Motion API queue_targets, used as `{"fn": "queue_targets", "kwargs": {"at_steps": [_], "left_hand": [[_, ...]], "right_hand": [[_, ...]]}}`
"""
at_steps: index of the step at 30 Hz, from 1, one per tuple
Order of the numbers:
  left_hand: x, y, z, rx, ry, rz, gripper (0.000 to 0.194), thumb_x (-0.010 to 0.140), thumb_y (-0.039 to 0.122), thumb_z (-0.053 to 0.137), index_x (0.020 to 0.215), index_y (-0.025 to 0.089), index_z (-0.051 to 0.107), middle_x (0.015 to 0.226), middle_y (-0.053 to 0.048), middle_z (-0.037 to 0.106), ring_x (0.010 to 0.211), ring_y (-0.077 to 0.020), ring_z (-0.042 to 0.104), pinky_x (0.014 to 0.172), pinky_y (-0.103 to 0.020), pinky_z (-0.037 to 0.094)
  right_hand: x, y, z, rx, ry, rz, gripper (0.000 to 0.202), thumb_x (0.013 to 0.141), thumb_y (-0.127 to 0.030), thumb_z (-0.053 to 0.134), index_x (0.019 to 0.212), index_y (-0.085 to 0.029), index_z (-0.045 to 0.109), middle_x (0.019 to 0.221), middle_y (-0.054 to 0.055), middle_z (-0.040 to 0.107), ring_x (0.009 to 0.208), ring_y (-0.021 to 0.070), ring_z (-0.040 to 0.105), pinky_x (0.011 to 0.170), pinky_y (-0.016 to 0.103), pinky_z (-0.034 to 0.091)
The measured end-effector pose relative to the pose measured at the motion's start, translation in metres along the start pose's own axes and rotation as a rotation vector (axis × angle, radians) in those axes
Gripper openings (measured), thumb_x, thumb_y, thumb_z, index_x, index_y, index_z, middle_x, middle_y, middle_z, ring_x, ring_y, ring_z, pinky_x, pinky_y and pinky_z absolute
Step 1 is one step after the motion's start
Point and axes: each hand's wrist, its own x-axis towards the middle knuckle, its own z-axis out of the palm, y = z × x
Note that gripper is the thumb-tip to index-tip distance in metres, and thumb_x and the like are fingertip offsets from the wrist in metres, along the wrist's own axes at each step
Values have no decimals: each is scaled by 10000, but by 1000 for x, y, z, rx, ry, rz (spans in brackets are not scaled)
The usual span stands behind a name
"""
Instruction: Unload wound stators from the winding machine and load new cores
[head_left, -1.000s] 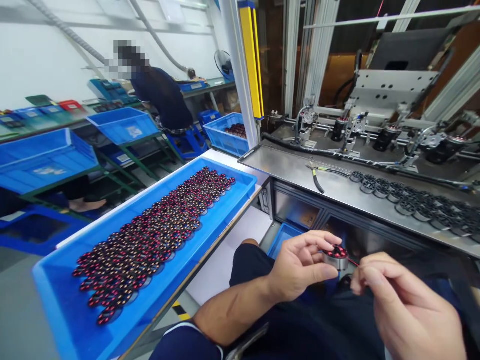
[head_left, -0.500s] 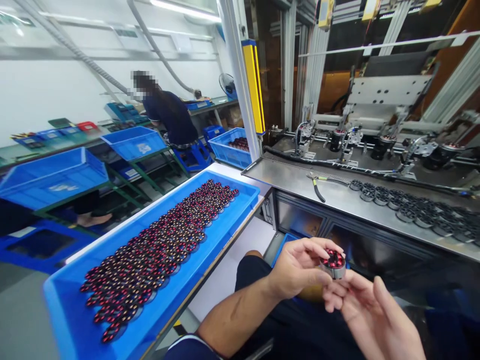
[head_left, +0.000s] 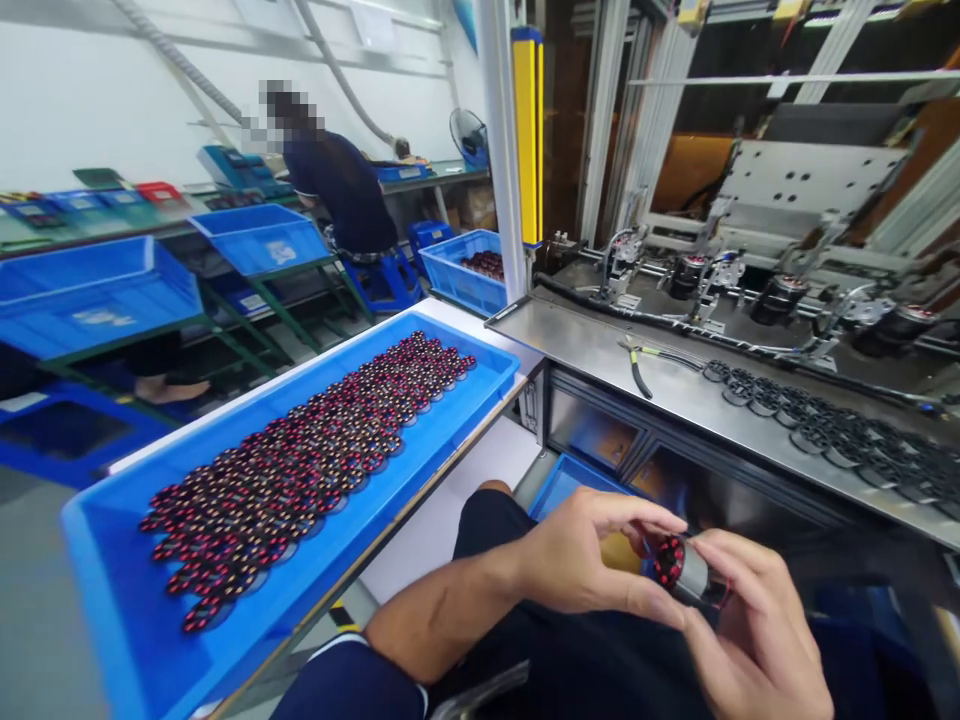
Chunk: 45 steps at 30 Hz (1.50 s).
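Low over my lap, both hands are around one motor stator (head_left: pixel 682 565) with red windings on its face and a grey metal side. It lies tilted, its red face toward my left hand. My left hand (head_left: pixel 585 555) curves about it, with fingertips at the upper edge and the thumb along the lower edge. From the other side, my right hand (head_left: pixel 757 610) grips the grey side between fingers and thumb. A thin red strand shows by the right fingers. Parts of the stator are hidden by the fingers.
At left stands a long blue tray (head_left: pixel 97 540) with many red-and-black wound rings. Pliers (head_left: pixel 637 370) and rows of black rings (head_left: pixel 817 420) lie on the metal bench (head_left: pixel 570 335), before a machine (head_left: pixel 810 200). Another person (head_left: pixel 341 195) sits at the back bench.
The stator has turned from face-up to tilted leftward. My right hand has come up from an open palm beneath it and closed on its side. The view has shifted slightly.
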Motion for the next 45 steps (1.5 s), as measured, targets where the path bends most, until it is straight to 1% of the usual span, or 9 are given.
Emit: {"fn": "queue_targets", "kwargs": {"at_steps": [10,17,22,25,29,35,38,41,45], "left_hand": [[0,-5,2,290,153,194,514,695,435,872,1102,143,758,988,-121,780,906,-198,694,876,-299,539],[-3,-14,13,-82,176,193,454,733,247,843,1147,118,708,1093,-148,725,901,-207,733,800,-295,608],[-2,-7,4,350,221,458,398,717,121,773,1106,105,692,1092,-182,740,1025,-260,728,885,-320,617],[-2,4,-2,541,90,573,372,738,50,684,1109,60,661,1054,-215,746,1024,-265,734,949,-339,606],[-2,14,-2,559,-57,580,398,783,36,617,1180,66,630,1066,-208,738,1000,-244,740,902,-302,620],[-9,13,-3,490,-115,556,222,823,103,653,1038,75,703,1074,-212,745,914,-210,755,844,-242,618],[-13,8,-3,479,-48,525,231,809,116,664,1033,76,708,1058,-197,750,921,-204,755,853,-243,618],[-14,5,0,504,28,488,270,799,122,672,1064,82,708,1061,-182,748,941,-208,752,857,-256,620],[-13,6,3,489,41,478,303,796,102,670,1094,61,708,1078,-199,738,983,-229,743,882,-290,617]], "right_hand": [[3,-10,-2,276,16,78,288,803,39,642,988,-179,678,937,63,593,905,195,608,721,330,531],[-8,-15,6,368,82,422,107,901,-121,624,837,-206,635,848,24,622,806,129,621,715,219,525],[-18,13,-18,465,19,727,131,937,-319,616,849,-234,664,887,22,670,851,139,666,777,190,547],[-1,16,-39,422,-177,598,216,946,-444,578,955,-263,695,985,31,691,953,174,680,828,211,553],[36,-3,-46,290,-586,482,199,927,-389,635,787,-249,654,805,-17,676,739,114,665,672,170,527],[40,12,-54,190,-766,252,209,1009,-266,486,831,-244,591,813,-10,630,730,108,623,644,216,505],[33,24,-66,4,-730,111,48,984,-284,556,968,-259,593,930,12,646,852,141,636,738,257,518],[35,13,-65,-122,-576,-40,287,906,-397,687,1110,-223,584,1041,74,651,987,215,627,832,330,519],[46,-14,-39,-94,-548,-202,81,949,-250,616,991,-181,605,857,61,652,783,177,606,701,310,506]]}}
